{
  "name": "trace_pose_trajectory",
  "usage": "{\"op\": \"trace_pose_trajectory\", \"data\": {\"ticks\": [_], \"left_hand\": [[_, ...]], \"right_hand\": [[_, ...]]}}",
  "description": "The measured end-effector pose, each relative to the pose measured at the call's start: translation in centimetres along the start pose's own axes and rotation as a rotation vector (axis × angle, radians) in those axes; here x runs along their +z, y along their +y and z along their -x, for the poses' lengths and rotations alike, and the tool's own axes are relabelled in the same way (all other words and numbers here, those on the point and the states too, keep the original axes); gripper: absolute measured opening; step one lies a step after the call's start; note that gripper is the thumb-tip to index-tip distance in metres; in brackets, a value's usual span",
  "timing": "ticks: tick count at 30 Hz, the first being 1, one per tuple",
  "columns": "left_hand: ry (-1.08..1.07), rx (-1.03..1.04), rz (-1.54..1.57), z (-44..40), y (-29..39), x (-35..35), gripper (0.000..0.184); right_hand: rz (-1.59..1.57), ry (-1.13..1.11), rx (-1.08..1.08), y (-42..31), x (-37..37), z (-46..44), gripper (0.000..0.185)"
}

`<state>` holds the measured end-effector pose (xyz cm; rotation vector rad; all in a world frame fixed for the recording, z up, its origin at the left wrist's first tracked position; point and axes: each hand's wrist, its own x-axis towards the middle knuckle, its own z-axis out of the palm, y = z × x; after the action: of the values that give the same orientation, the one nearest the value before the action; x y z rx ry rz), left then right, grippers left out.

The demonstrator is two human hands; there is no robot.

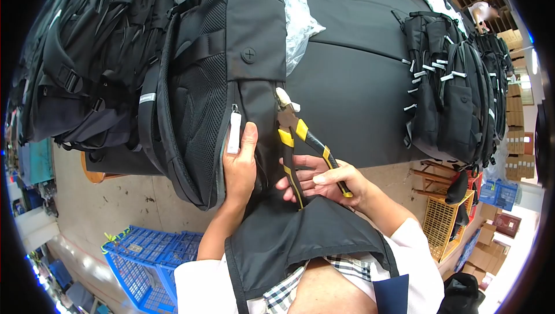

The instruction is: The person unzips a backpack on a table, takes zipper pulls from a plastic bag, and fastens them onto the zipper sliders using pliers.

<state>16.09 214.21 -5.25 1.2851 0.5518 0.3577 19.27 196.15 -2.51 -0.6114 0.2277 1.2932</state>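
Note:
A black backpack (pixel 199 77) lies on the dark table, its mesh back panel and side facing me. My left hand (pixel 240 166) presses on its side, thumb up beside a white zipper pull (pixel 234 132), with its fingers mostly hidden behind the thumb and bag edge. In my right hand (pixel 332 178) are pliers (pixel 287 122) with black and yellow handles, spread apart. The jaws point away from me at the bag's right edge, by a small white piece (pixel 282 96).
More black backpacks (pixel 104 54) are piled at the left, and others (pixel 448 82) stand at the right. Clear plastic (pixel 295 22) lies behind the bag. Blue crates (pixel 150 262) and a yellow crate (pixel 442 224) are on the floor. A person (pixel 481 13) is at the far right.

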Motion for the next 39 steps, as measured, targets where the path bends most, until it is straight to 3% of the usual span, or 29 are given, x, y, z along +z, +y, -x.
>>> {"op": "trace_pose_trajectory", "data": {"ticks": [5,8,11,15,17,19,22,25,28,33,36,39], "left_hand": [[0.002,0.052,-0.01,-0.3,-0.1,0.1,0.018],[0.019,-0.017,0.071,-0.3,0.2,0.2,0.017],[0.052,0.073,0.025,-0.3,0.1,0.4,0.016],[0.02,0.011,0.025,-0.2,-0.1,0.2,0.015],[0.017,0.039,0.008,-0.2,-0.4,0.1,0.015],[0.067,-0.065,0.055,-0.2,-0.5,0.0,0.015],[0.059,0.081,-0.052,-0.1,-0.5,0.2,0.015],[0.112,-0.048,-0.024,0.1,0.6,0.1,0.02],[0.113,0.056,0.006,-0.6,0.8,-0.5,0.027],[0.099,0.199,-0.06,-2.6,2.8,-2.9,0.03],[0.103,0.206,-0.117,-3.3,2.5,-3.9,0.03],[0.091,0.162,-0.111,-2.3,1.5,-2.7,0.031]], "right_hand": [[0.073,0.019,-0.023,0.5,0.1,-0.3,0.074],[0.076,-0.032,-0.046,0.8,0.2,-0.8,0.076],[0.077,-0.054,-0.053,1.1,0.2,-1.0,0.076],[0.016,-0.117,-0.067,1.3,0.1,-0.8,0.067],[0.031,-0.083,-0.059,1.1,0.3,-0.8,0.07],[0.046,-0.05,-0.051,1.2,0.3,-0.8,0.074],[0.044,-0.137,-0.089,1.3,-0.2,-0.7,0.066],[0.028,-0.115,-0.091,0.9,-0.2,-0.1,0.065],[0.152,-0.046,-0.084,0.2,0.2,0.9,0.081],[0.369,-0.128,-0.12,-1.1,-3.8,3.5,0.071],[0.505,0.011,-0.182,-1.3,-8.0,4.0,0.07],[1.131,0.578,-0.303,-0.8,-10.7,2.1,0.067]]}}
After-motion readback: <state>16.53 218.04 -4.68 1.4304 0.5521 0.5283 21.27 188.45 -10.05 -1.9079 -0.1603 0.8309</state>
